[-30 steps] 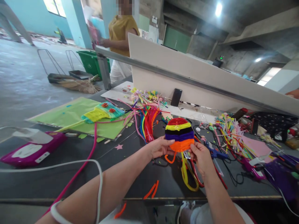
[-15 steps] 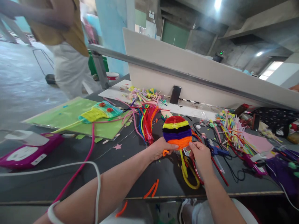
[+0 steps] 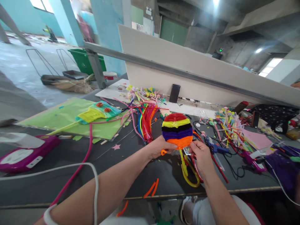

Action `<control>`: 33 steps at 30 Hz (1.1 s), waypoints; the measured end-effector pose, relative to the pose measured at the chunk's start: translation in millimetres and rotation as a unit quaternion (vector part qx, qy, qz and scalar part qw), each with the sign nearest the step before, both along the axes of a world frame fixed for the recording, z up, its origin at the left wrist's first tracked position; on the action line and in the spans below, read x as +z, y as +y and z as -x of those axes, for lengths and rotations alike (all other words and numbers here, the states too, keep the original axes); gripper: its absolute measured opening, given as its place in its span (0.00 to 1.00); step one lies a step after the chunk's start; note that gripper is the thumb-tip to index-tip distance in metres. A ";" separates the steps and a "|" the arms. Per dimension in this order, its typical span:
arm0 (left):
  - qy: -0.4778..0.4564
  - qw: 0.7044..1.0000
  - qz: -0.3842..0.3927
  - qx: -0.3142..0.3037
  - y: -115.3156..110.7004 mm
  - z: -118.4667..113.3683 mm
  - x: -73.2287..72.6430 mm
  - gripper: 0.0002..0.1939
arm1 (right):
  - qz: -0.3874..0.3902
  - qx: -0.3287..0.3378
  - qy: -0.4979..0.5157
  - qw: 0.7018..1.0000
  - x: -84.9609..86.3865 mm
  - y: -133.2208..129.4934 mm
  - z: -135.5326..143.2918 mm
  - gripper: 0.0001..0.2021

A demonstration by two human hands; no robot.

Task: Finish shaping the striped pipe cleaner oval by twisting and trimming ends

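A round striped piece made of pipe cleaners [image 3: 177,129], banded red, yellow, black, purple and orange, is held up over the table. My left hand [image 3: 161,147] pinches its lower left edge, thumb on the orange band. A curled orange pipe cleaner end [image 3: 163,152] pokes out by that hand. My right hand [image 3: 199,150] grips the lower right edge with thumb and fingertips. Below the disc hangs a bent yellow stem [image 3: 185,173]. Close behind my right hand lie red pipe cleaners [image 3: 219,168] and a blue glue gun [image 3: 217,148].
A yellow and turquoise pipe-cleaner piece [image 3: 97,112] lies on a green sheet [image 3: 70,114]. Bundled pipe cleaners [image 3: 146,123] and a propped phone [image 3: 174,93] stand behind. A magenta power strip [image 3: 29,154] and a white cable [image 3: 58,168] are at left; orange scraps [image 3: 152,188] lie near the front edge.
The person walking at the left has gone out of the picture almost wholly, uncovering dustpans and a green bin. My view has shifted slightly; both hands keep their hold on the disc.
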State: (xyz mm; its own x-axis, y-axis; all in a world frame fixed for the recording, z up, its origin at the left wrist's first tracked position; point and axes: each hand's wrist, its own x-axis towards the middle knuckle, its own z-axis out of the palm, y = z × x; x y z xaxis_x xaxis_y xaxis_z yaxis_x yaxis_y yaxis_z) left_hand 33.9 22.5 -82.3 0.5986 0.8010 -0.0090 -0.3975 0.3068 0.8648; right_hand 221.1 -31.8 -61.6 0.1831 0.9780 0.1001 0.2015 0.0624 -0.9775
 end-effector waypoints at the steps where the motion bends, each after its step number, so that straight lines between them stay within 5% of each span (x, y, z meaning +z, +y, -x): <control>1: -0.001 1.000 0.003 -0.004 -0.1 0.3 0.5 0.14 | 0.007 0.009 0.014 1.000 1.6 0.4 -1.1 0.16; 4: -0.008 1.000 0.023 -0.002 2.2 1.7 0.0 0.13 | 0.026 0.038 -0.009 0.999 3.3 0.4 -9.5 0.16; 7: -0.025 0.998 0.044 0.020 7.1 4.0 -1.8 0.13 | 0.012 0.019 -0.184 0.983 -4.9 -8.1 -20.3 0.15; 11: -0.048 0.996 0.063 0.032 11.0 6.8 -2.0 0.12 | -0.009 0.027 -0.444 0.896 -23.4 -33.8 -24.5 0.18; 14: -0.055 0.994 0.082 0.043 11.2 7.7 -1.1 0.12 | 0.021 0.026 -0.504 0.863 -26.7 -50.9 -23.3 0.24; 20: -0.066 0.991 0.094 0.063 14.0 10.0 -2.2 0.10 | 0.074 0.087 -0.416 0.902 -23.0 -49.3 -37.2 0.27; 26: -0.099 0.984 0.132 0.066 18.0 13.2 -3.2 0.09 | 0.180 0.110 -0.100 0.972 -16.7 -46.2 -70.9 0.31; 33: -0.130 0.978 0.156 0.045 19.2 13.7 -2.3 0.07 | 0.131 0.027 -0.011 0.991 -5.8 -61.0 -74.1 0.29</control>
